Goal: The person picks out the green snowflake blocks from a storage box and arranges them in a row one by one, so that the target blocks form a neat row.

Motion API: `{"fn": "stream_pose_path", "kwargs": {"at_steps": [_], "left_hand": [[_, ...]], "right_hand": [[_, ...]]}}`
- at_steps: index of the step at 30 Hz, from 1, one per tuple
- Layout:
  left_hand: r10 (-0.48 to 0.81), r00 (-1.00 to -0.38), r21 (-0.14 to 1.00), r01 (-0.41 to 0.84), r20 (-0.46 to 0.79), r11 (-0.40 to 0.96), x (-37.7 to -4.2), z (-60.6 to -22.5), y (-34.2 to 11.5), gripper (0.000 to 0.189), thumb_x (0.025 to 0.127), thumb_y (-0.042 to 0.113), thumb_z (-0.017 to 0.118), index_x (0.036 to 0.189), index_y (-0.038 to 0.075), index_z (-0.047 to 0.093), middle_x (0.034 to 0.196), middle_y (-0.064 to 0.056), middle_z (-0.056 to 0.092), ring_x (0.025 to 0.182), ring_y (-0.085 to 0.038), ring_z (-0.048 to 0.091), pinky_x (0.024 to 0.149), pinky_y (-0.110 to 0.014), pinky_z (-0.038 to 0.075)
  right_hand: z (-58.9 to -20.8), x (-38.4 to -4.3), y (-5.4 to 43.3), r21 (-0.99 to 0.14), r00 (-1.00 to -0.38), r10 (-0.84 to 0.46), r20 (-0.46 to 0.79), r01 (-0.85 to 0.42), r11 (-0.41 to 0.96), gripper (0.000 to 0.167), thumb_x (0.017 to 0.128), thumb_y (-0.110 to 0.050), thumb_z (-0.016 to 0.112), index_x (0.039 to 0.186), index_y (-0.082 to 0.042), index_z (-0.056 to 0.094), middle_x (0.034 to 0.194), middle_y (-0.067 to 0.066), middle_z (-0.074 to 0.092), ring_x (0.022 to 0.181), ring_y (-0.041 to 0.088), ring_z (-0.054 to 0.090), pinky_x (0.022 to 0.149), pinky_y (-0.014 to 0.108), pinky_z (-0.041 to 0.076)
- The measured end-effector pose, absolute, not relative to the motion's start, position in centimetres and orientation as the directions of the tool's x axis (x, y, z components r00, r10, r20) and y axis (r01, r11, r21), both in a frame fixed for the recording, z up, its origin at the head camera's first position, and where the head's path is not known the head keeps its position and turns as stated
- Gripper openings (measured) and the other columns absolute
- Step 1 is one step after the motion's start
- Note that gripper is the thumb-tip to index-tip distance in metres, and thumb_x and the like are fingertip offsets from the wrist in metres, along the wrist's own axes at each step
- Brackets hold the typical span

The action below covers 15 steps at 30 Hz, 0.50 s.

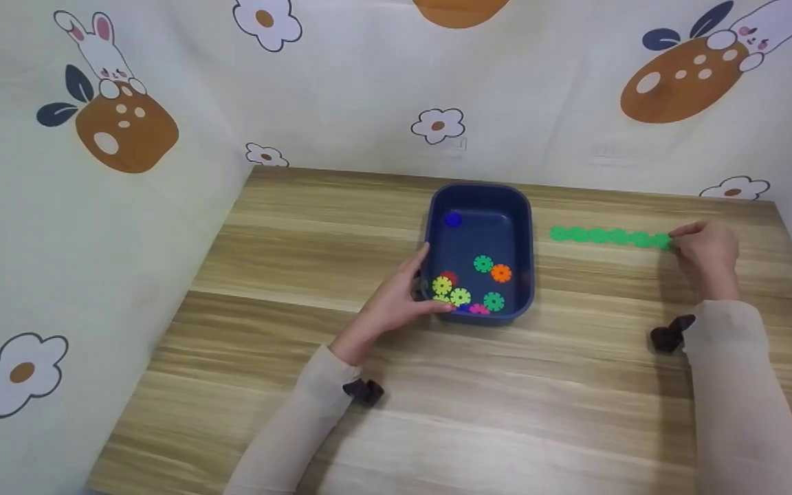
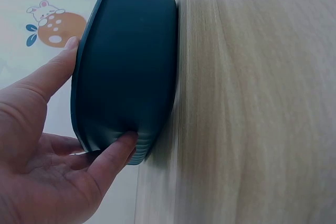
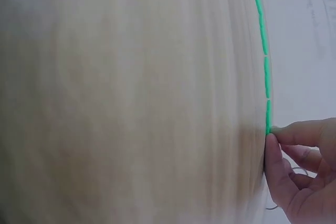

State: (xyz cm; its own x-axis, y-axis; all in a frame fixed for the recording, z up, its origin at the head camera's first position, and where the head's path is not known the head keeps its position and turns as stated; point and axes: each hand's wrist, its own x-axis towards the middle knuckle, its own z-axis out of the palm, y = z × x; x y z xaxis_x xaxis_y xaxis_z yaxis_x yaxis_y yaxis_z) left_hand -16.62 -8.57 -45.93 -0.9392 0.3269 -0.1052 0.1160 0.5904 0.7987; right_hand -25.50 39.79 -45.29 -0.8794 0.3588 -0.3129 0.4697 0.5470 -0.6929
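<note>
A dark blue plastic bin point(image 1: 480, 234) sits on the table with several notched plastic discs inside, mostly bunched at its near end. My left hand point(image 1: 396, 295) grips its near left corner, thumb over the rim and fingers along the outer wall. That wall point(image 2: 131, 61) fills much of the left wrist view. Right of the bin, green notched discs point(image 1: 609, 236) lie in a straight row, edge to edge. The right hand point(image 1: 709, 251) pinches the row's right end between thumb and forefinger; in the right wrist view the green row point(image 3: 266, 77) shows edge-on.
The wood-grain table point(image 1: 540, 399) ends at a wall covering point(image 1: 355, 89) printed with rabbits, fruit and flowers, behind and to both sides. Inside the bin lie an orange disc point(image 1: 500, 273), a blue disc point(image 1: 453, 220) and yellow discs point(image 1: 460, 297).
</note>
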Motion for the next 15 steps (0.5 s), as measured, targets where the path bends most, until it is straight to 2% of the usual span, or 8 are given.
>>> {"fn": "stream_pose_path", "kwargs": {"at_steps": [3,6,10,13,15], "left_hand": [[0.332,-0.938,0.797,0.125,-0.099,0.592,-16.6,-46.0,-8.5,0.109,0.079,0.042,0.083,0.161,0.016,0.016,0.167,-0.014,0.019,0.152,-0.035,0.024,0.125,-0.051,0.024],[0.336,-0.937,0.799,0.127,-0.099,0.588,-16.7,-46.0,-8.5,0.109,0.079,0.042,0.083,0.161,0.016,0.016,0.167,-0.014,0.019,0.152,-0.035,0.024,0.125,-0.051,0.025],[0.332,-0.937,0.807,0.116,-0.104,0.579,-16.7,-46.0,-8.6,0.110,0.079,0.043,0.083,0.161,0.017,0.016,0.167,-0.014,0.019,0.153,-0.034,0.024,0.125,-0.052,0.024],[0.329,-0.938,0.810,0.109,-0.108,0.576,-16.6,-45.9,-8.6,0.110,0.078,0.043,0.084,0.161,0.017,0.016,0.167,-0.014,0.018,0.153,-0.034,0.023,0.125,-0.051,0.024],[0.328,-0.938,0.812,0.106,-0.109,0.574,-16.6,-45.9,-8.7,0.110,0.078,0.043,0.084,0.161,0.017,0.016,0.167,-0.014,0.019,0.152,-0.034,0.024,0.125,-0.051,0.025]], "right_hand": [[-45.2,-25.4,40.5,-0.759,-0.852,0.362,-0.379,0.510,0.404,0.015,0.097,-0.009,0.060,0.105,-0.014,0.072,0.104,-0.003,0.056,0.088,0.005,0.054,0.071,0.012,0.055],[-45.2,-25.2,41.1,-0.823,-0.839,0.351,-0.416,0.512,0.247,0.024,0.095,-0.006,0.064,0.087,-0.026,0.074,0.088,-0.014,0.058,0.080,-0.004,0.060,0.076,0.012,0.057],[-45.2,-24.9,41.1,-0.885,-0.844,0.321,-0.430,0.464,0.034,0.025,0.091,0.001,0.066,0.082,-0.021,0.074,0.074,-0.013,0.065,0.072,-0.002,0.067,0.076,0.014,0.059],[-45.0,-24.7,40.8,-0.904,-0.850,0.308,-0.426,0.417,-0.100,0.020,0.089,0.004,0.067,0.086,-0.014,0.073,0.075,-0.008,0.066,0.073,0.002,0.069,0.075,0.016,0.060],[-44.8,-24.6,40.5,-0.910,-0.855,0.312,-0.415,0.399,-0.116,0.018,0.088,0.004,0.069,0.085,-0.014,0.073,0.076,-0.007,0.066,0.072,0.002,0.068,0.073,0.016,0.060]]}}
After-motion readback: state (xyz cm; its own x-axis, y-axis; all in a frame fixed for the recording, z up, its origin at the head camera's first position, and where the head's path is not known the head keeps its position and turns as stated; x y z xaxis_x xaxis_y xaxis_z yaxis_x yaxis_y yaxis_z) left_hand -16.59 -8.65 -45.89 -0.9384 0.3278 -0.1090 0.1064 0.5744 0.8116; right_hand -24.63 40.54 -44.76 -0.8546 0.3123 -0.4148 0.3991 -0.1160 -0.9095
